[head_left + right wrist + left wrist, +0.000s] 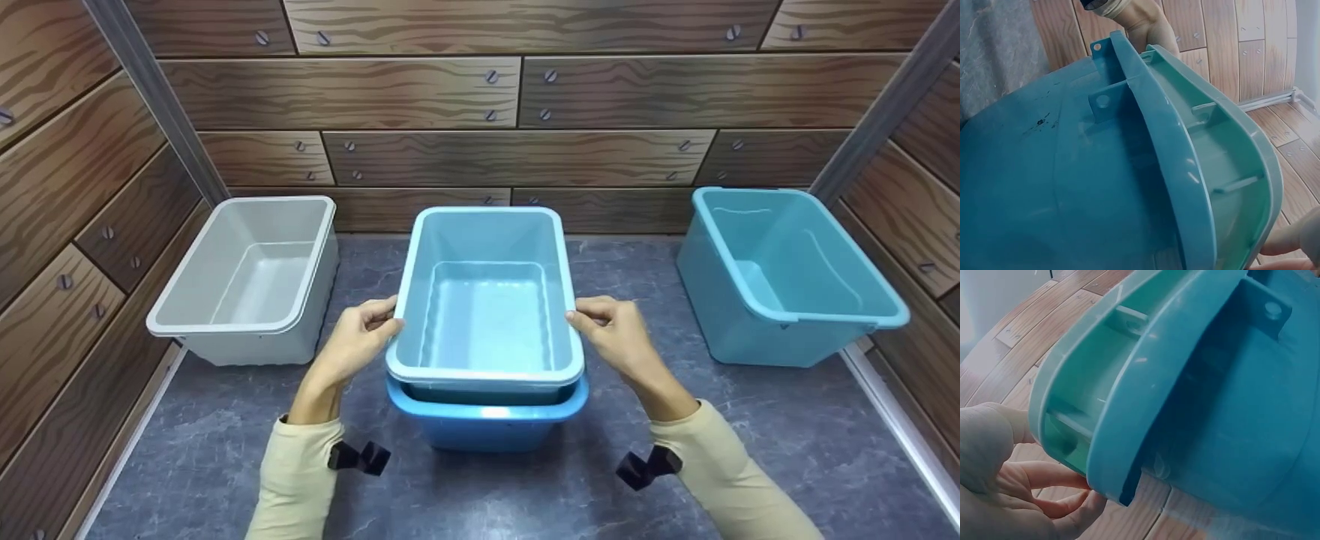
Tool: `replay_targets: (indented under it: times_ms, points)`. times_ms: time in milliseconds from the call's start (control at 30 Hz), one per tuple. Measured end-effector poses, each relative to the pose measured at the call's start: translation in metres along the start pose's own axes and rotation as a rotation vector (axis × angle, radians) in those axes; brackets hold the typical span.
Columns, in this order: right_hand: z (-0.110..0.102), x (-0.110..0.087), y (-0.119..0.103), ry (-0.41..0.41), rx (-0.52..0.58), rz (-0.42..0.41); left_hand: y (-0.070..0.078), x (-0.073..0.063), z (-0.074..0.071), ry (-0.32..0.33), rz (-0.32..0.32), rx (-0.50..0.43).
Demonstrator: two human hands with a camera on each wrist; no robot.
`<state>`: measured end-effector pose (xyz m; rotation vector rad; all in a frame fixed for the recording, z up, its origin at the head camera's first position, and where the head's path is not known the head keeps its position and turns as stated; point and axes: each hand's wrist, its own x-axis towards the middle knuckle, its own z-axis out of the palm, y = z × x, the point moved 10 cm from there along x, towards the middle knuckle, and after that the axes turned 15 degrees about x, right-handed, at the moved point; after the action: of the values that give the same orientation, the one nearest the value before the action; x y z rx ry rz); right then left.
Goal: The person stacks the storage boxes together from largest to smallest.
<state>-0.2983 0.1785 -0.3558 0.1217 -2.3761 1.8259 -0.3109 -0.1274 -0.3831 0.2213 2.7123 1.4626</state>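
A light blue plastic tub [486,374] sits nested inside a darker blue tub [491,431] in the middle of the head view, its rim standing above the lower one. My left hand [352,341] pinches the light tub's rim at its left side. On the opposite side, my right hand [619,337] pinches the same rim between thumb and fingers. In the left wrist view, fingers [1072,512] reach beneath the two stacked rims. The right wrist view catches only part of the right hand [1297,242] beside the light rim [1276,185].
A grey tub [247,349] stands to the left, and a teal tub [750,330] to the right. All rest on a dark marbled surface [225,465]. Wood-patterned walls [420,94] enclose the back and both sides.
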Motion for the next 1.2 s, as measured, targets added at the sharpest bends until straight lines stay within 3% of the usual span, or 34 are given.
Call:
replay_targets:
  times_ms: [433, 1200]
  points:
    - [0.001, -0.001, 0.006, -0.012, -0.005, 0.015, -0.008, 0.0, 0.003, 0.027, -0.049, 0.008]
    - [0.009, -0.009, 0.019, 0.01, -0.044, -0.025, -0.014, 0.0, 0.011, -0.004, -0.012, -0.042]
